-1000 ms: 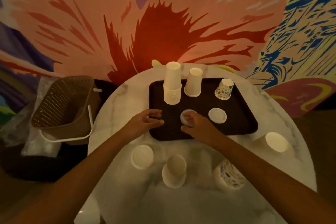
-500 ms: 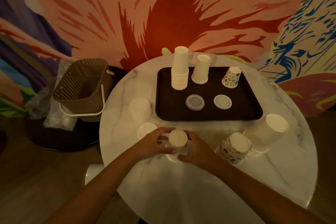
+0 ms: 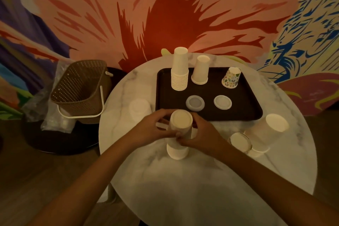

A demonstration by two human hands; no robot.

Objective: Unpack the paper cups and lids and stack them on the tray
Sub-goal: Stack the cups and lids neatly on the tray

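Both hands hold an upside-down stack of white paper cups [image 3: 180, 124] above the round marble table [image 3: 201, 180], just in front of the dark tray [image 3: 253, 110]. My left hand [image 3: 152, 128] grips the stack from the left, my right hand [image 3: 200, 135] from the right. The stack's lower cups [image 3: 177, 151] show below my fingers. On the tray stand a tall white cup stack [image 3: 180, 70], a shorter white cup stack [image 3: 200, 69] and a patterned cup [image 3: 231, 77], all upside down, with two lids [image 3: 195, 103] [image 3: 222, 102] in front of them.
A wrapped white cup stack [image 3: 271, 130] and a patterned cup stack [image 3: 240, 142] lie at the table's right. A wrapped lid pile [image 3: 139, 108] sits left of the tray. A brown perforated basket [image 3: 80, 88] and clear plastic wrapping [image 3: 53, 115] are on a dark stool at left.
A second ago my hands were at the tray's front edge, the right one on a lid. They drew back to the cup stack on the table and have since raised it.
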